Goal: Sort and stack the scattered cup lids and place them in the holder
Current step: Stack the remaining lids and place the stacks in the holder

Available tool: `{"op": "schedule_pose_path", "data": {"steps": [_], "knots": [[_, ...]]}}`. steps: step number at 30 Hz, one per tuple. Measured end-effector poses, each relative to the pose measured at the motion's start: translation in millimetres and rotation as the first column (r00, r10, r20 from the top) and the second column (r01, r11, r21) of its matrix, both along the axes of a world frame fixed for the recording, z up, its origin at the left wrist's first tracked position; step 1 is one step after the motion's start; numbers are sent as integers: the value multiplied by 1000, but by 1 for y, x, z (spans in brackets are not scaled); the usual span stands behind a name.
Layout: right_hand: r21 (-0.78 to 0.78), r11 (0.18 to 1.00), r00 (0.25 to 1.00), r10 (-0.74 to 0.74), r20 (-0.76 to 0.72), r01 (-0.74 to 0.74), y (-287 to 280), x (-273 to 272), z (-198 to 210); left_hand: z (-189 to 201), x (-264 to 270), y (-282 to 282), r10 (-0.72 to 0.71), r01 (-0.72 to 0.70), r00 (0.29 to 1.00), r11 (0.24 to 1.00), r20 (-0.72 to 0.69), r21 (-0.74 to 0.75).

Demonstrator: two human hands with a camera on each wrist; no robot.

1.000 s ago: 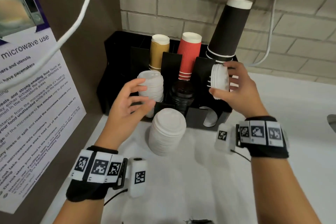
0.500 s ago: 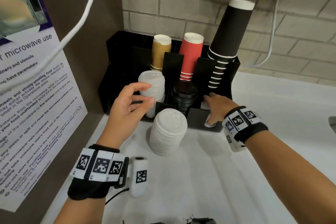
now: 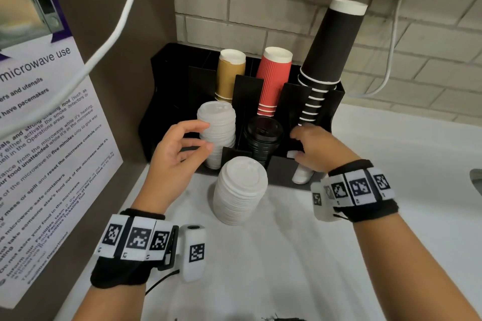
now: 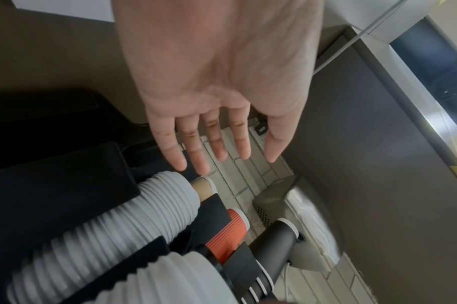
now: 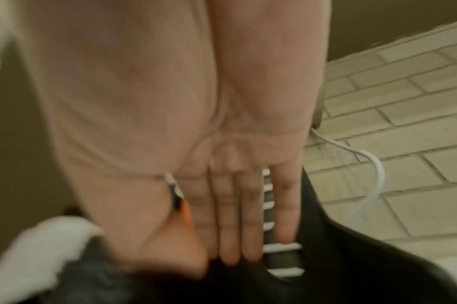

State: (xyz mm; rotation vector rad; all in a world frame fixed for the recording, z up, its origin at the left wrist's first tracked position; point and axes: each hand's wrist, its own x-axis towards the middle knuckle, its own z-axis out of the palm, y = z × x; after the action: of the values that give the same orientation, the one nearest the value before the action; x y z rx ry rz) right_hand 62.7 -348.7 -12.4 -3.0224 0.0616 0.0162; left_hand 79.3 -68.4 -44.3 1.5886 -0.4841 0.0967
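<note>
Right hand (image 3: 313,148) has lifted out of the holder's (image 3: 281,172) right slot, fingers straight and empty – its lids (image 3: 302,176) now sit there. Left hand (image 3: 174,154) still hovers open beside the left lid stack (image 3: 217,130) – another stack (image 3: 240,190) stands on the counter (image 3: 287,255)

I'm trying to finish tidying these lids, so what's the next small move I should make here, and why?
Probably draw the right hand back out of the holder's right slot and reach for the white lid stack on the counter. The small lid stack already sits in that slot, the fingers look straight, and the open left hand holds nothing beside the slotted white lids.
</note>
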Motion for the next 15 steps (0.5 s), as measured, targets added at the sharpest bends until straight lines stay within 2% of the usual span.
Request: {"op": "schedule_pose_path", "data": {"steps": [2, 4, 8, 15], "knots": [[212, 970, 971, 71, 230, -121, 19, -13, 2, -1, 1, 2, 11, -11, 1000, 1000, -12, -4], [371, 900, 949, 122, 292, -230, 45, -23, -1, -2, 1, 4, 24, -24, 999, 1000, -22, -6], [485, 853, 981, 178, 82, -195, 77, -28, -23, -4, 0, 6, 26, -27, 999, 1000, -28, -2], [522, 839, 987, 148, 59, -157, 89, -23, -40, -6, -3, 2, 11, -10, 999, 1000, -37, 17]]}}
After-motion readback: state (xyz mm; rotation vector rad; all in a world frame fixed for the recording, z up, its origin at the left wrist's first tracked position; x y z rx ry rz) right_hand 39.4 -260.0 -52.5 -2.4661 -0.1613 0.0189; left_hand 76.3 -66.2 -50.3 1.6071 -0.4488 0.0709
